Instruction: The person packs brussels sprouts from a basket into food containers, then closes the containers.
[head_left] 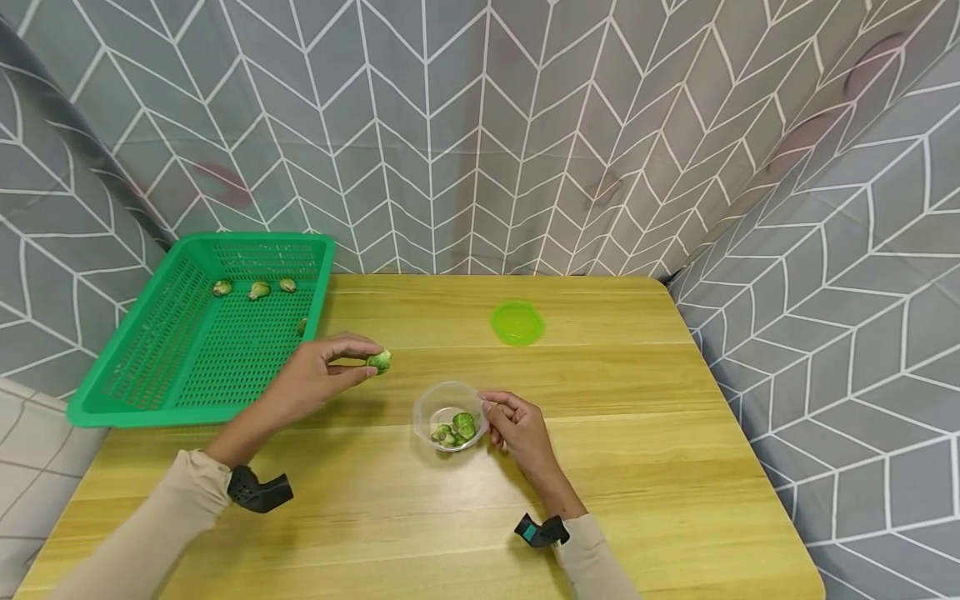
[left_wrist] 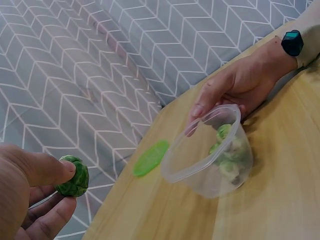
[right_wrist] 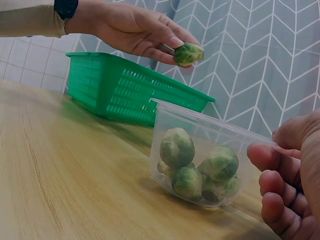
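Observation:
Between thumb and fingertips, my left hand [head_left: 318,375] pinches a Brussels sprout [head_left: 380,361], held above the table between the green basket and a clear plastic tub [head_left: 427,412]. My right hand [head_left: 522,432] grips the tub's rim at its right side, thumb over the edge and fingers outside. Several Brussels sprouts [right_wrist: 187,182] lie piled in the bottom of the tub, seen through its wall in the right wrist view. In the left wrist view, the pinched sprout [left_wrist: 75,177] looks round and leafy green.
A green perforated basket [head_left: 202,412] stands at the table's left, with several Brussels sprouts [head_left: 258,290] inside, mostly along its far side. A light green lid [head_left: 517,322] lies on the wooden table [head_left: 637,467] beyond the tub. Patterned grey curtains [head_left: 465,142] hang behind and to the right.

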